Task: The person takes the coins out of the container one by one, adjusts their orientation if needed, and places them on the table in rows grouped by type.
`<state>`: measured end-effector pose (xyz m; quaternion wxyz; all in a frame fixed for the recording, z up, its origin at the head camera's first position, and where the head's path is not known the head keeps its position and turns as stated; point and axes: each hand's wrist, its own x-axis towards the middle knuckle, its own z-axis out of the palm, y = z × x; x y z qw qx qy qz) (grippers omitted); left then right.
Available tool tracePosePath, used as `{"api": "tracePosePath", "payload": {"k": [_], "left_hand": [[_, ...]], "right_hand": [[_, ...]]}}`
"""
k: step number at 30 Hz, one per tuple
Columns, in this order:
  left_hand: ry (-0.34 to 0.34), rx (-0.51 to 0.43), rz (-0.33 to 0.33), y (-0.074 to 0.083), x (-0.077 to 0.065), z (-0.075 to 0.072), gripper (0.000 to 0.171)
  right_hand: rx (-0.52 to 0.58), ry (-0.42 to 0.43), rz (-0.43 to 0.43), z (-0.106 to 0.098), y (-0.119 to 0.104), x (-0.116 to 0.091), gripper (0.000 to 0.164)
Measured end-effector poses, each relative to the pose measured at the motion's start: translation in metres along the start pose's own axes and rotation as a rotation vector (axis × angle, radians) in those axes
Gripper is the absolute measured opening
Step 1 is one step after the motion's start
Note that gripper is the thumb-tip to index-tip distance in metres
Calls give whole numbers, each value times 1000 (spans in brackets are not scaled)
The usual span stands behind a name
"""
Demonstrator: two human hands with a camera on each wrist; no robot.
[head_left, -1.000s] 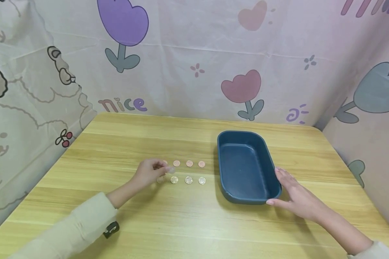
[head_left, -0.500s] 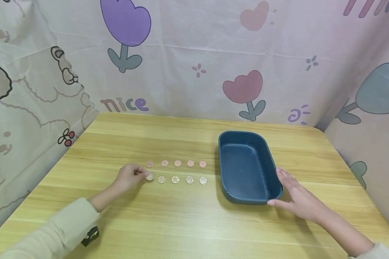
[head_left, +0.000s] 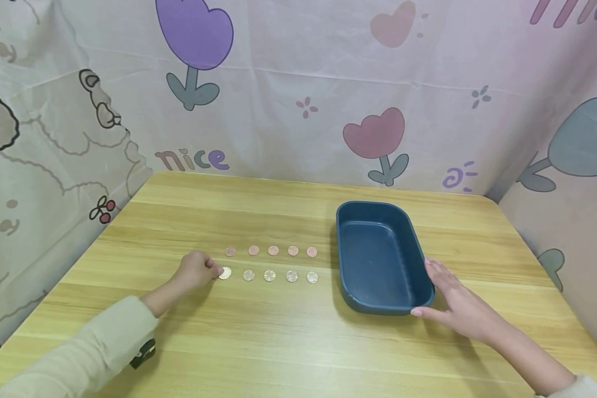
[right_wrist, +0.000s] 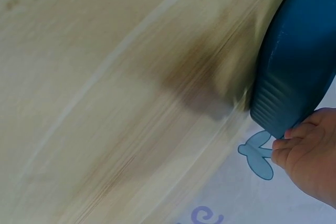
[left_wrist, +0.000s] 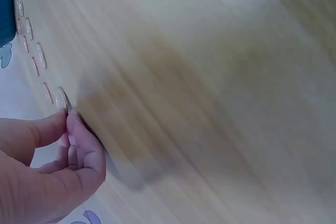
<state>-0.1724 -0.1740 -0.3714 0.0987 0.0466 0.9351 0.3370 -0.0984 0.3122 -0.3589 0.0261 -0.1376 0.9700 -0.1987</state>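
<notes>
My left hand [head_left: 195, 271] pinches the edge of a pale gold coin [head_left: 224, 273] between thumb and fingertips, at the left end of the nearer row. In the left wrist view this coin [left_wrist: 61, 98] tilts slightly where the fingertips meet it. Several more pale gold coins [head_left: 270, 276] continue that row to the right. Behind it runs a row of several copper-coloured coins [head_left: 273, 250]. My right hand [head_left: 460, 304] rests against the near right corner of a dark blue plastic bin [head_left: 345, 276], its fingers extended along the outside and the thumb at the near rim.
The bin stands right of the coin rows on a wood-grain table [head_left: 278, 342]. A patterned cloth [head_left: 278, 66] hangs behind the table and along both sides. A black strap [head_left: 143, 352] shows beneath the left sleeve.
My left hand has moved left and down with the coin, from over the rows to the nearer row's left end, uncovering the coins there. The right hand and bin stay put.
</notes>
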Motion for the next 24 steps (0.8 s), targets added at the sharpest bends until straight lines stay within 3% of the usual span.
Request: {"api": "tracePosePath", "payload": {"k": [9, 15, 19, 20, 23, 24], "left_hand": [[-5, 69, 26, -1, 3, 0, 38], [-5, 94, 44, -2, 4, -1, 28], [-24, 52, 6, 0, 2, -4, 39], [-22, 49, 21, 2, 2, -6, 38], [43, 60, 43, 12, -1, -10, 32], [89, 75, 86, 17, -2, -10, 28]], "right_hand": [[0, -2, -2, -1, 1, 1, 100], [2, 2, -2, -1, 1, 1, 100], [21, -11, -22, -3, 1, 1, 100], [31, -15, -32, -4, 0, 1, 100], [45, 10, -73, -9, -4, 1, 100], [36, 32, -90, -11, -6, 2, 100]]}}
